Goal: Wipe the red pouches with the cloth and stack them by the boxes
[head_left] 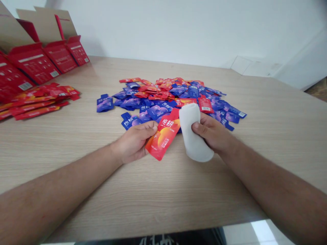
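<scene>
Between thumb and fingers, my left hand [136, 141] grips a red pouch [165, 134] with an orange fruit print and white lettering, tilted with its narrow spout end up and to the right. My right hand [212, 131] is closed on a folded white cloth [194, 132], its thumb pressing on the front. The cloth's upper left edge is close to the pouch's top; whether they touch I cannot tell. Just beyond both hands lies a heap of blue pouches [158, 110] and red pouches [163, 86], partly hidden by what I hold.
Several red cartons [35, 63] with raised brown flaps stand at the back left. In front of them lies a stack of red pouches [43, 100]. A lone blue pouch [104, 103] sits left of the heap. The wooden table [143, 200] meets a white wall [163, 34] behind.
</scene>
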